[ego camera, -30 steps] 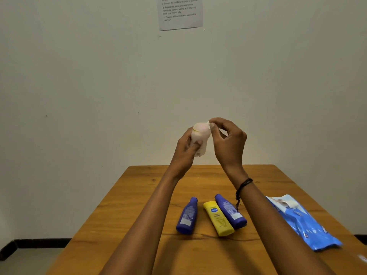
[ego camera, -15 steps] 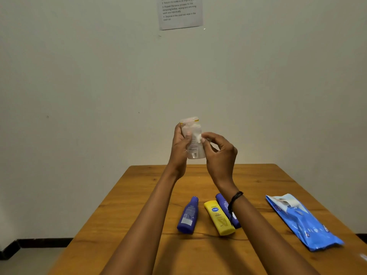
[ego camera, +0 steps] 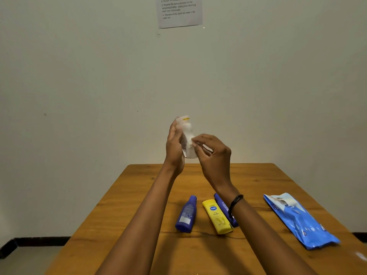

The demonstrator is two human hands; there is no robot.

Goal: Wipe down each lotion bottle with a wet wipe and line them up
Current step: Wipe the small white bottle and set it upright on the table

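Note:
My left hand (ego camera: 174, 147) holds a white lotion bottle (ego camera: 186, 135) upright in the air above the far end of the wooden table (ego camera: 139, 225). Its cap, with a yellow band, points up. My right hand (ego camera: 214, 155) pinches a white wet wipe (ego camera: 193, 142) against the bottle's lower side. On the table lie three more bottles side by side: a blue bottle (ego camera: 186, 215) on the left, a yellow bottle (ego camera: 217, 216) in the middle, and a second blue bottle (ego camera: 223, 205) partly hidden behind my right wrist.
A blue wet wipe pack (ego camera: 299, 221) with its flap peeled open lies on the table's right side. A printed paper sheet (ego camera: 179, 11) hangs on the wall behind. The floor shows past the table's left edge.
The wipe covered the bottle's top a second ago; my right hand has slid it down to the lower body, baring the cap. My left hand's grip stays.

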